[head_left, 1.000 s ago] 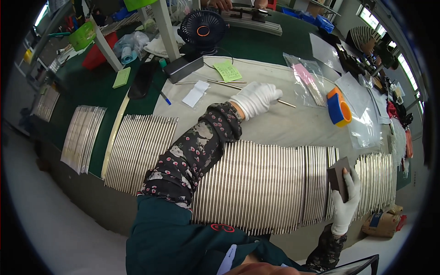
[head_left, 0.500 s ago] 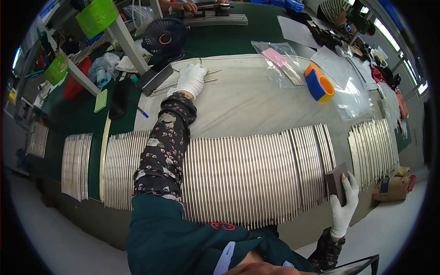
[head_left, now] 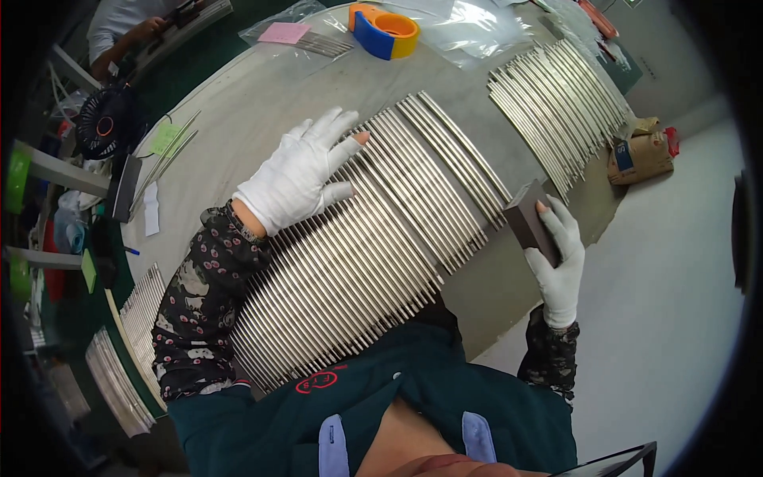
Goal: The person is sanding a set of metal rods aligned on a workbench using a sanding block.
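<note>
My left hand (head_left: 298,171), in a white glove with one fingertip cut off, lies flat with fingers spread on a long row of shiny metal rods (head_left: 373,238) laid side by side on the grey table (head_left: 302,87). My right hand (head_left: 556,254), also gloved, grips a dark rectangular block (head_left: 527,216) at the near end of the rods, at the table's front edge. A second batch of rods (head_left: 556,103) lies further right, apart from the first.
An orange and blue tape dispenser (head_left: 384,28) and clear plastic bags (head_left: 469,20) lie at the far side. A small black fan (head_left: 103,127), thin rods and paper notes are to the left. Another person's hand (head_left: 143,30) works at the far left. A brown paper bag (head_left: 640,155) sits on the floor.
My left hand has drawn back from the far side of the table onto the rods. The view has swung left and closer. My right hand still holds the block.
</note>
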Action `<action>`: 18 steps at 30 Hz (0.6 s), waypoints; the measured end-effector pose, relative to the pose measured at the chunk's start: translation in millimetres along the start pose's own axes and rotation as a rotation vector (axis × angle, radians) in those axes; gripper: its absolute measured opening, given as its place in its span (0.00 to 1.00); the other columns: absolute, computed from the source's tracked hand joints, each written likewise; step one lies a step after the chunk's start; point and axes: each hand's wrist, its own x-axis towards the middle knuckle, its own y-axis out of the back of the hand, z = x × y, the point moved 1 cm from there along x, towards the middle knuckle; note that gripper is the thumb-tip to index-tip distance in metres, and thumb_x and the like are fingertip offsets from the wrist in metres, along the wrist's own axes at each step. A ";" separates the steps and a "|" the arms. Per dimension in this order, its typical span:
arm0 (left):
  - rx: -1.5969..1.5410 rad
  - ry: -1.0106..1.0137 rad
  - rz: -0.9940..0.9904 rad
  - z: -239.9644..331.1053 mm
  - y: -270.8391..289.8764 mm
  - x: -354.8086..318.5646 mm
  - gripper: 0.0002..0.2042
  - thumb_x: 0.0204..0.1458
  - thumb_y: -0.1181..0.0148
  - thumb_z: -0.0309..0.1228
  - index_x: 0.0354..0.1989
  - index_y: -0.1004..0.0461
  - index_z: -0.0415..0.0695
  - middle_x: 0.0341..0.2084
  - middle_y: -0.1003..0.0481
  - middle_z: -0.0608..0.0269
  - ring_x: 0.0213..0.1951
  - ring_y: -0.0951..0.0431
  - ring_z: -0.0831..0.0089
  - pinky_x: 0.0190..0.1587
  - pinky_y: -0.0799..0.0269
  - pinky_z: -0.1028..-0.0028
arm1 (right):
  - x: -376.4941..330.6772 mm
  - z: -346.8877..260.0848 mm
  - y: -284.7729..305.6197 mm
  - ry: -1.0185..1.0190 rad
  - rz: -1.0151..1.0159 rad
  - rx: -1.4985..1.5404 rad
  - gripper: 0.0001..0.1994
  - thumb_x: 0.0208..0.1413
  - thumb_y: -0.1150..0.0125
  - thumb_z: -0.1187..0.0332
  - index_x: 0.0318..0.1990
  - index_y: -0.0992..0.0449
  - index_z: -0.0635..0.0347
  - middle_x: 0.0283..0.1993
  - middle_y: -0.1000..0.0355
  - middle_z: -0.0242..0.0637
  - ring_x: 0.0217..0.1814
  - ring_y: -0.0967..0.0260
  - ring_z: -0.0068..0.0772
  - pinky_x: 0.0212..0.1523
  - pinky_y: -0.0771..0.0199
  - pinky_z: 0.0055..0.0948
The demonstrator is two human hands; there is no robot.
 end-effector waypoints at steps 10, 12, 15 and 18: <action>0.019 -0.174 -0.142 35.8 -52.5 68.3 0.34 0.57 0.56 0.54 0.64 0.45 0.41 0.64 0.47 0.45 0.66 0.47 0.48 0.66 0.57 0.49 | -30.7 31.2 24.5 -0.128 0.050 -0.053 0.26 0.36 0.40 0.75 0.51 0.27 0.61 0.56 0.35 0.46 0.54 0.35 0.45 0.55 0.34 0.36; 0.008 -0.154 -0.140 34.9 -56.9 77.2 0.34 0.56 0.56 0.54 0.64 0.45 0.42 0.65 0.47 0.45 0.66 0.48 0.49 0.66 0.57 0.48 | -32.0 37.0 22.5 -0.119 0.057 -0.058 0.26 0.36 0.39 0.75 0.50 0.27 0.60 0.56 0.34 0.46 0.53 0.35 0.45 0.54 0.34 0.36; 0.035 -0.153 -0.174 34.8 -59.5 84.9 0.34 0.57 0.58 0.55 0.65 0.46 0.44 0.66 0.49 0.46 0.66 0.49 0.49 0.66 0.58 0.46 | -33.2 44.6 19.5 -0.098 0.052 -0.080 0.26 0.36 0.38 0.75 0.50 0.26 0.59 0.55 0.34 0.45 0.52 0.35 0.45 0.54 0.33 0.37; 0.053 -0.144 -0.177 34.4 -61.9 88.0 0.34 0.57 0.59 0.56 0.66 0.48 0.45 0.66 0.50 0.46 0.67 0.50 0.49 0.66 0.59 0.45 | -30.9 42.9 15.9 -0.086 0.052 -0.084 0.27 0.35 0.37 0.75 0.50 0.26 0.58 0.55 0.34 0.44 0.51 0.34 0.45 0.53 0.33 0.37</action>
